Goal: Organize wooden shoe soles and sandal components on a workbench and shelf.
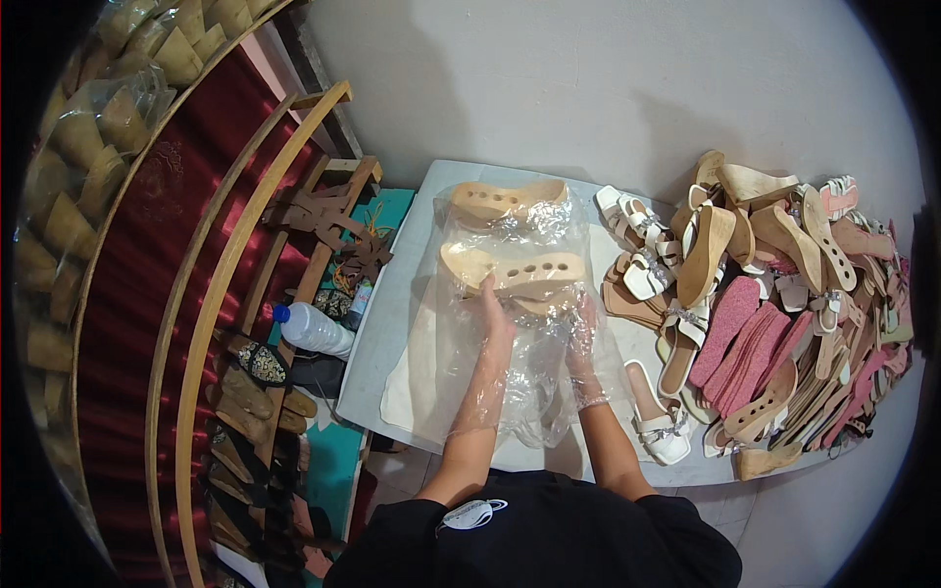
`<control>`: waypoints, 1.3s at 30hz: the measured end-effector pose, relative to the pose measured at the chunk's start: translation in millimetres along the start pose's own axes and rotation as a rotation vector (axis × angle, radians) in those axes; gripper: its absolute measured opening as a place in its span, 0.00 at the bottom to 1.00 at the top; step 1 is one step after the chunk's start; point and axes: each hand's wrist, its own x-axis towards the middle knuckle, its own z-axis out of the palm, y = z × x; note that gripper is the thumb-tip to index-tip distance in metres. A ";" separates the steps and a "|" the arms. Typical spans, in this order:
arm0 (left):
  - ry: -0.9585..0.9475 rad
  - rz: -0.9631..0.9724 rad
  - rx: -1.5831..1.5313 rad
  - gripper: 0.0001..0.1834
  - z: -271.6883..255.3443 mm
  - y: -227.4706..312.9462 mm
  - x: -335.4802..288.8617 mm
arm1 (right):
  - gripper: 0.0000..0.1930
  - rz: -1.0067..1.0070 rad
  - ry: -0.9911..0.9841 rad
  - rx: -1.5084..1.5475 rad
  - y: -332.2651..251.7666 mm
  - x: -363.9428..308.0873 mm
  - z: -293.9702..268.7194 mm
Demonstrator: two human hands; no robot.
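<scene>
A clear plastic bag (534,392) lies over the middle of the table and reaches over both my forearms. Inside it is a pale wooden shoe sole (539,269) with a row of round holes, with more wood showing just below. My left hand (496,316) grips this sole near its left end, thumb up against the wood. At the right end, my right hand (584,323) is closed on the sole, its fingers blurred by shiny plastic. Farther back, a second wooden shoe sole (510,200), also with holes, lies under the plastic.
Right of the bag are white sandals (662,436), pink glitter soles (730,343) and a pile of wooden wedge soles (784,235). A wooden rack (235,245) with shoe parts stands at left, beside a water bottle (314,328). The wall (588,88) closes the far side.
</scene>
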 end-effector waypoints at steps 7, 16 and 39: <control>0.119 -0.026 -0.034 0.48 32.9 16.1 -12.0 | 0.24 0.021 0.115 -0.329 19.7 20.6 -16.7; 0.023 0.178 -0.102 0.47 31.5 -19.8 -11.9 | 0.34 -0.064 0.369 -0.626 1.0 -22.6 -22.5; -0.063 0.266 -0.055 0.50 56.8 -28.5 77.0 | 0.38 0.235 -0.491 -1.352 -6.0 -81.0 4.1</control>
